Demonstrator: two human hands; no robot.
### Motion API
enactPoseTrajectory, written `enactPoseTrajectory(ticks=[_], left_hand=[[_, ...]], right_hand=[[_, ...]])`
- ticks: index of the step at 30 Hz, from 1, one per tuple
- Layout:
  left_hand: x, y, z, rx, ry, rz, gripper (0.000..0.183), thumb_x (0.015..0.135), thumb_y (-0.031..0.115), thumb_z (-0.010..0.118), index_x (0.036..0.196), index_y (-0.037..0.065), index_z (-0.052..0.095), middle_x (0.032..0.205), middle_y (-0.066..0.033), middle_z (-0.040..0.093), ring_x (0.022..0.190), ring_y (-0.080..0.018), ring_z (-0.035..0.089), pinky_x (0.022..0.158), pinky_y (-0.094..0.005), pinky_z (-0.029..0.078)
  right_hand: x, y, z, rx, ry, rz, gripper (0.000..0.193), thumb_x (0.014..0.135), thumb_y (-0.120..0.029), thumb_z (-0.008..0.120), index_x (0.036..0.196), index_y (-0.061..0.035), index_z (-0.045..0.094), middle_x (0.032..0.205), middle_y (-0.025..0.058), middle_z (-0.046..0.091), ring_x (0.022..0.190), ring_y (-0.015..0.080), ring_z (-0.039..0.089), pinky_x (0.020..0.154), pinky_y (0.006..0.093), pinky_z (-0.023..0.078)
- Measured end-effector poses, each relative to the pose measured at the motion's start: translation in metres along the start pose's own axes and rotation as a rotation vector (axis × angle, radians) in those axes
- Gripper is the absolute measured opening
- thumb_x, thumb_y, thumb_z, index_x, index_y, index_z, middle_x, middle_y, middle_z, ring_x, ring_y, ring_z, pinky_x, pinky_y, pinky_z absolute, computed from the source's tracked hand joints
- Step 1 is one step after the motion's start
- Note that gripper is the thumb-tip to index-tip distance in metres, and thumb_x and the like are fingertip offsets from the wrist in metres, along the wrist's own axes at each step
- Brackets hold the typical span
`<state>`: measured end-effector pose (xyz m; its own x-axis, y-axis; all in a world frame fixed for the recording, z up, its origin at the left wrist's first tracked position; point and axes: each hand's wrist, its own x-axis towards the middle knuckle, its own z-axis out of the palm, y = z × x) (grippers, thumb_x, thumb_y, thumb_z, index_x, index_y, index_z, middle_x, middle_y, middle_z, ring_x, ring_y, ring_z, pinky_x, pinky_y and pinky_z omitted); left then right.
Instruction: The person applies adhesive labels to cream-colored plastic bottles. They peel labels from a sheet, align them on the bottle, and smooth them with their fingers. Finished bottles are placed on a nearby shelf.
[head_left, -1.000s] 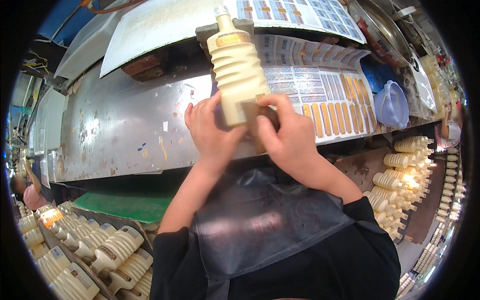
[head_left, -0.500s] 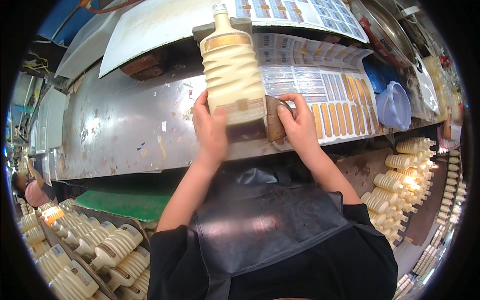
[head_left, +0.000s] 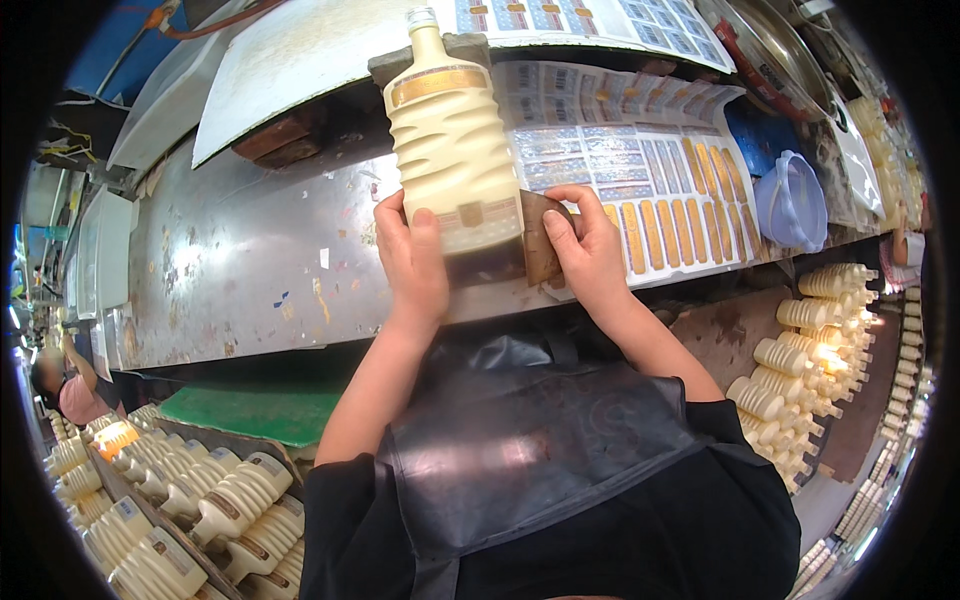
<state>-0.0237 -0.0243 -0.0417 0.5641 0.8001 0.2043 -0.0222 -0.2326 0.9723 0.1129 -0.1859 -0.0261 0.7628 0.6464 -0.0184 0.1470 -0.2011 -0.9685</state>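
A cream, wavy-ribbed bottle [head_left: 452,150] with a gold shoulder label and a pale patterned band near its base lies with its neck pointing away from me. A grey block [head_left: 385,68] shows behind its shoulders, and a dark surface is under its base end. My left hand [head_left: 412,255] grips the bottle's lower left side, thumb on the front, fingers partly hidden behind. At the lower right side, my right hand [head_left: 588,250] pinches a flat brown piece [head_left: 540,238] with a rounded dark edge, set against the bottle. What that piece is, I cannot tell.
Sheets of gold and blue labels [head_left: 665,225] lie right of the bottle on the metal table [head_left: 230,260], near a lavender bucket [head_left: 790,205]. A white board [head_left: 290,75] is raised behind. Many cream bottles [head_left: 235,495] stand or lie low on both sides. Another person [head_left: 80,395] is far left.
The bottle and both hands have shifted slightly left. My left thumb now rests more distinctly on the bottle's lower front; both grips stay the same.
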Motion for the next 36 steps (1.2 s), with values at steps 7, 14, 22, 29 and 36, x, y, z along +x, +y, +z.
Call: enactPoseTrajectory(ticks=[7,14,22,29,36], left_hand=[[-0.003,0.014,0.003,-0.004,0.073,0.018,0.058,0.102,0.034,0.059,0.138,-0.007,0.04,0.133,-0.0225,0.053,0.123,-0.0299,0.053,0.109,-0.0425,0.04],[0.003,0.033,0.012,0.131,0.01,-0.02,0.082,0.088,0.029,0.078,0.147,-0.003,0.03,0.139,-0.023,0.048,0.127,-0.0293,0.052,0.109,-0.0422,0.042],[0.003,0.028,0.016,0.046,0.048,-0.015,0.077,0.087,0.026,0.076,0.143,-0.005,0.033,0.134,-0.0254,0.051,0.123,-0.0322,0.055,0.106,-0.0441,0.044],[0.003,0.024,0.013,0.129,0.023,0.018,0.075,0.094,0.034,0.07,0.146,-0.003,0.031,0.135,-0.0241,0.05,0.124,-0.0291,0.054,0.108,-0.0411,0.043],[0.003,0.025,0.015,0.083,0.062,-0.023,0.076,0.087,0.03,0.074,0.143,-0.005,0.035,0.131,-0.0251,0.052,0.122,-0.0335,0.055,0.107,-0.0448,0.042]], right_hand=[[0.024,-0.009,-0.029,0.513,-0.03,0.24,0.02,0.105,-0.014,0.061,0.122,-0.0037,0.065,0.099,0.0027,0.07,0.088,0.0075,0.065,0.081,0.0253,0.053],[0.037,-0.018,0.013,0.039,-0.268,0.013,0.048,0.105,-0.035,0.064,0.138,-0.0009,0.063,0.097,0.0009,0.071,0.08,0.0024,0.057,0.069,0.0187,0.047],[0.03,-0.013,0.015,0.299,-0.298,0.158,0.051,0.104,-0.039,0.065,0.141,-0.0038,0.062,0.078,-0.005,0.063,0.063,-0.0001,0.049,0.056,0.0183,0.04],[0.024,-0.014,0.017,0.263,-0.335,0.057,0.057,0.106,-0.042,0.06,0.149,-0.0048,0.053,0.084,-0.0023,0.062,0.07,0.0041,0.05,0.063,0.0213,0.042],[0.022,-0.018,0.011,0.314,-0.375,0.124,0.053,0.105,-0.032,0.059,0.148,-0.001,0.05,0.129,0.0114,0.067,0.118,0.0172,0.06,0.103,0.0342,0.047]])
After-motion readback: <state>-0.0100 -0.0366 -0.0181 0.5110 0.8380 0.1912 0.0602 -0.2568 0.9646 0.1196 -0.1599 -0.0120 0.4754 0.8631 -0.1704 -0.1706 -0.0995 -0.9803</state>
